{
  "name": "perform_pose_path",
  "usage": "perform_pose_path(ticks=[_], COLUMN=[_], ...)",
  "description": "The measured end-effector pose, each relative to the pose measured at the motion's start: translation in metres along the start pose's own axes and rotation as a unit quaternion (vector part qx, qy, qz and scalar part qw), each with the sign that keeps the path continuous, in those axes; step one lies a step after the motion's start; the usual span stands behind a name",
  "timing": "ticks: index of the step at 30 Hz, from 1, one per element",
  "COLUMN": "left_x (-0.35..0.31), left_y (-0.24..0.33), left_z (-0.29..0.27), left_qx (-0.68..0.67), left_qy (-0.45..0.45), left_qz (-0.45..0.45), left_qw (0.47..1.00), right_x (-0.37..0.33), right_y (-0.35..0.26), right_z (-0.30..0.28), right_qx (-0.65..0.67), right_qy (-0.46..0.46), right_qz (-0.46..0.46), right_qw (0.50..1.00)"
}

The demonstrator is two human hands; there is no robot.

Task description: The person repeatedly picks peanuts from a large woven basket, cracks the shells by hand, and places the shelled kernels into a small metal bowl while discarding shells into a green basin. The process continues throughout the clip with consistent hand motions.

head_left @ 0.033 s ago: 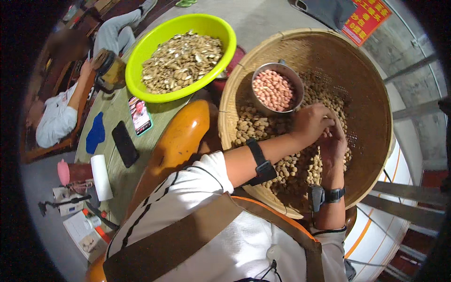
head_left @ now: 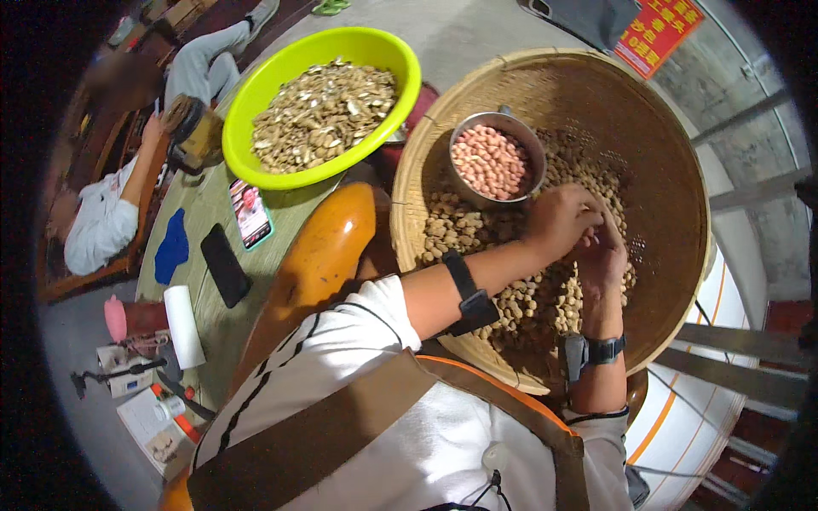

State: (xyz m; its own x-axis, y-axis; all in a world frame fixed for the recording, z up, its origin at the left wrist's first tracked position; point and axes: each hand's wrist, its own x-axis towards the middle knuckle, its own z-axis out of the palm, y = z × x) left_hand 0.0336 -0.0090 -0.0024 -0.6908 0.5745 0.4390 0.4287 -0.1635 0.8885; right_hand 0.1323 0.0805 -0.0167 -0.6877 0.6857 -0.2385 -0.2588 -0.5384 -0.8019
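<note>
- One basket point(head_left: 652, 128): peanuts point(head_left: 520, 305) spread
- Inside basket, one cup point(head_left: 533, 152): kernels point(head_left: 488, 162)
- Left of basket, one basin point(head_left: 240, 112): shells point(head_left: 328, 119)
- Over basket, left hand point(head_left: 558, 223), right hand point(head_left: 605, 260): fingers curled; hold cannot be told

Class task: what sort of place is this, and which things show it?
Probably a home or small family workplace, though I can't be sure: a basket of peanuts, a table with a lit phone on it, and another person nearby.
</note>
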Motion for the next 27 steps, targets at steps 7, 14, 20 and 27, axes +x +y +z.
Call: perform_pose_path(ticks=[7,14,20,27], left_x=[0.010,0.010,0.009,0.005], left_y=[0.001,0.006,0.009,-0.001], left_z=[-0.004,0.000,-0.003,0.000], left_qx=[0.014,-0.109,-0.088,-0.190], left_qy=[-0.009,-0.055,-0.134,-0.164], left_qz=[-0.018,-0.148,-0.143,-0.251], left_qw=[1.000,0.981,0.977,0.935], right_x=[-0.012,-0.016,-0.021,-0.016], right_y=[-0.013,-0.022,-0.027,-0.017], right_z=[0.018,0.020,0.016,0.013], right_qx=[-0.049,-0.345,-0.566,-0.498], right_qy=[0.036,0.013,0.016,0.025], right_qz=[-0.001,-0.299,-0.405,-0.450], right_qw=[0.998,0.890,0.718,0.741])
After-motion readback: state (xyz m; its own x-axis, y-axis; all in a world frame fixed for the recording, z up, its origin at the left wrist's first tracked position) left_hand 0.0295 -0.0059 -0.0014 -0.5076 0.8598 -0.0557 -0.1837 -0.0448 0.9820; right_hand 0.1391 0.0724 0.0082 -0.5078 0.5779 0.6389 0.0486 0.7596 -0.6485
